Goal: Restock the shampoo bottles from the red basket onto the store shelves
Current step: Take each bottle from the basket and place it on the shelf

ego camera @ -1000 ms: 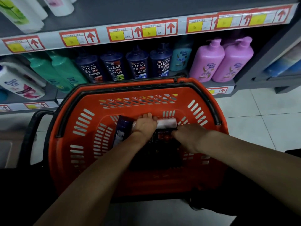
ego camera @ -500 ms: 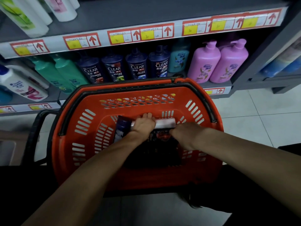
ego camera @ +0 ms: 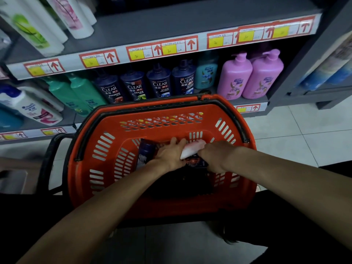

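White bottle (ego camera: 192,149) btwn L hand (ego camera: 169,157) fingers (ego camera: 174,141) & R hand (ego camera: 215,155).

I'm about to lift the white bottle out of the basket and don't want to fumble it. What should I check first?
1. Grip of right hand on white bottle: cannot tell, its fingers are hidden.
2. Lift path free of left hand: not ok, it lies flat right beside the bottle, over the dark bottles.
3. White bottle free of the others: ok, it sits tilted on top.
4. Label readable for matching a row: cannot tell, blurred.
5. Room on upper shelf: ok, bare board shows.
6. Steadiness of red basket: cannot tell.
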`<state>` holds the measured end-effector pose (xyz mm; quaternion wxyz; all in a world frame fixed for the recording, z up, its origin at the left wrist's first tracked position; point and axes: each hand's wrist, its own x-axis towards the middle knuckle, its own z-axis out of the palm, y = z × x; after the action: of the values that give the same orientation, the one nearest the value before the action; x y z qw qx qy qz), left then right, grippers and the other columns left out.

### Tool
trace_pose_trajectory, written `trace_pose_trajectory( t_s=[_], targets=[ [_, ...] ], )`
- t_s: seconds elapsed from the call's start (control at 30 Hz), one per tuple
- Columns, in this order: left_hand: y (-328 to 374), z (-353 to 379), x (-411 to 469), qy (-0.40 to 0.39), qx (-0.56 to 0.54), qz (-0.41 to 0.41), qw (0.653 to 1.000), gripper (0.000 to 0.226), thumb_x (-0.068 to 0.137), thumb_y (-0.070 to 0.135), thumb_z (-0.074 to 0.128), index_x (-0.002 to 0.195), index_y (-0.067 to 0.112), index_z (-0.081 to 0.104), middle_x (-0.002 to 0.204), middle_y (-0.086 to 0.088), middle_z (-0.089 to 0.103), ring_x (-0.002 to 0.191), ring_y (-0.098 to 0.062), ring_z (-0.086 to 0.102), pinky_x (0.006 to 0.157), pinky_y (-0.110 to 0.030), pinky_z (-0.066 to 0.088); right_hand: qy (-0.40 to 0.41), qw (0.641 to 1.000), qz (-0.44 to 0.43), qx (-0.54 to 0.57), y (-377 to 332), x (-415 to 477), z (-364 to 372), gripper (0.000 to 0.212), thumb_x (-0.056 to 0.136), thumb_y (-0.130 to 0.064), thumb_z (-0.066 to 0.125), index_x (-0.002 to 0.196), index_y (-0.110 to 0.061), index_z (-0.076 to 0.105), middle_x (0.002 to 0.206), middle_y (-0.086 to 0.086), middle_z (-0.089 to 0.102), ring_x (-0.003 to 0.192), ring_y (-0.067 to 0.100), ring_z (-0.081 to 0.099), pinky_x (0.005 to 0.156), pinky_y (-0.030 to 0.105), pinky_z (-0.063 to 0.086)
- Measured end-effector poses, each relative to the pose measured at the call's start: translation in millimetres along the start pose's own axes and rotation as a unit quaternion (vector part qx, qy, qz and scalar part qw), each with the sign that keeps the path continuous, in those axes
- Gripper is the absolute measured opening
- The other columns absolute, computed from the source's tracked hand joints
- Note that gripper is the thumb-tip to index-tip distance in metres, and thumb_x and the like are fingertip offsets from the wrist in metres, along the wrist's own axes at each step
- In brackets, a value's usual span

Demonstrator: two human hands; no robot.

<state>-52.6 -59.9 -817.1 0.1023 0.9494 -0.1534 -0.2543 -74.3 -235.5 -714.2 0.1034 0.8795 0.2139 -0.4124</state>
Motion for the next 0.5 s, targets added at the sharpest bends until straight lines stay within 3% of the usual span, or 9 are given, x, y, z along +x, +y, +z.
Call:
trace_pose_trajectory(
  t_s=[0.1,0.23,0.4,0.5],
  targets=[
    [1.0,-8.5,1.5,-0.017,-0.037,-0.028,0.999,0.055,0.077,0.026,0.081,0.119,0.03,0.045,0.116,-0.001,0.065,0.098,-0.026,0.066,0.078,-0.037,0.051,0.014,1.0,-0.001,0.007,-1.0,-1.8,-3.8,0.068,0.098,-0.021,0.065,0.157,-0.014,0.032,0.157,0.013,0.04,0.13,0.029,0.054,0.094,0.035,0.05],
    [1.8,-32.1,0.0,-0.054,-0.18,-0.103,0.977,0.048,0.074,0.028,0.088,0.112,0.024,0.059,0.111,0.001,0.068,0.1,-0.019,0.064,0.086,-0.038,0.057,0.044,0.999,-0.001,-0.001,1.2,-3.4,-8.3,0.053,0.095,-0.019,0.066,0.145,-0.017,0.049,0.14,0.007,0.056,0.119,0.026,0.06,0.094,0.038,0.055],
    [-5.8,-83.6,-38.0,-0.085,-0.335,-0.173,0.922,0.047,0.072,0.03,0.088,0.114,0.019,0.069,0.123,-0.001,0.061,0.115,-0.021,0.055,0.082,-0.03,0.045,0.121,0.992,-0.016,0.016,-0.6,-8.5,-18.8,0.073,0.089,-0.01,0.07,0.153,-0.015,0.034,0.139,0.013,0.05,0.123,0.033,0.056,0.098,0.045,0.053],
    [-7.8,-123.2,-69.3,-0.155,-0.427,-0.192,0.87,0.053,0.073,0.035,0.087,0.118,0.014,0.069,0.126,-0.014,0.07,0.116,-0.032,0.066,0.089,-0.036,0.055,0.157,0.987,-0.024,0.007,-9.1,-9.9,-27.7,0.082,0.085,-0.013,0.076,0.154,-0.015,0.031,0.146,0.016,0.04,0.134,0.036,0.046,0.108,0.05,0.045]
  ],
)
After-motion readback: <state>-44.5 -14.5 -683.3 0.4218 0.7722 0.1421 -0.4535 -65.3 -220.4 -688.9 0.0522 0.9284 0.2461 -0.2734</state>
